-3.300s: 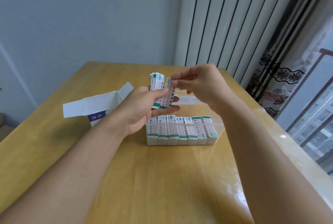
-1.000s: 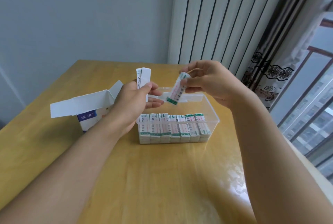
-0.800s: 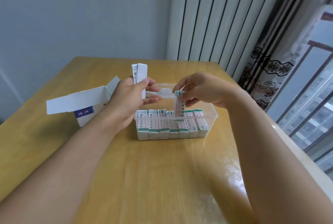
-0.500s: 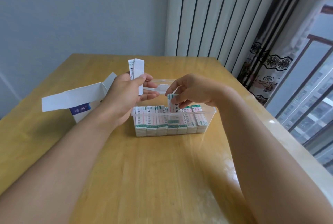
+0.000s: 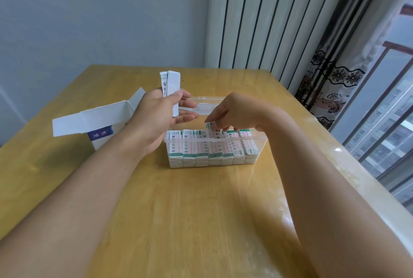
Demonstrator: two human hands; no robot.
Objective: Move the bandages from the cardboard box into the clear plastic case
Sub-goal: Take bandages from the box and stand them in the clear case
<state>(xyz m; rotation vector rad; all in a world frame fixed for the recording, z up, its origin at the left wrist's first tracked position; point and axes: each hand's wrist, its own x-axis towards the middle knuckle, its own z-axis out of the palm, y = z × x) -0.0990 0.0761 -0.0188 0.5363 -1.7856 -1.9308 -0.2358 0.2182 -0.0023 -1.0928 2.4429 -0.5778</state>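
We find the bandages (image 5: 213,146) packed upright in a single row along the near wall of the clear plastic case (image 5: 261,143), flat paper-wrapped strips with rounded tops, printed in red with a green band near the lower end. Their stacked white edges show through the transparent wall at the base. One bandage (image 5: 215,131) stands higher than the row and tilts slightly; the right hand (image 5: 237,112) pinches its top between thumb and fingertips, the remaining fingers curled down over the case. The case is a rectangular box of thin, glossy plastic with a flat rim; a clear piece with a raised tab, apparently its lid (image 5: 204,107), lies at the far side, though we cannot tell whether it is attached.

The left hand (image 5: 156,118) grips a small sheaf of bandages (image 5: 171,87) upright above the case, thumb pressed across their plain white backs, fingers curled behind. To the left stands the cardboard box (image 5: 100,125), white with a blue printed panel, its long matte flaps folded open. We cannot see its contents.

All rests on a wooden table (image 5: 178,221), smooth, light-grained and lacquered. Behind are a plain grey wall (image 5: 100,13), white curtains (image 5: 268,16) in vertical pleats and a dark lace-patterned curtain (image 5: 330,85) beside a window (image 5: 391,121).
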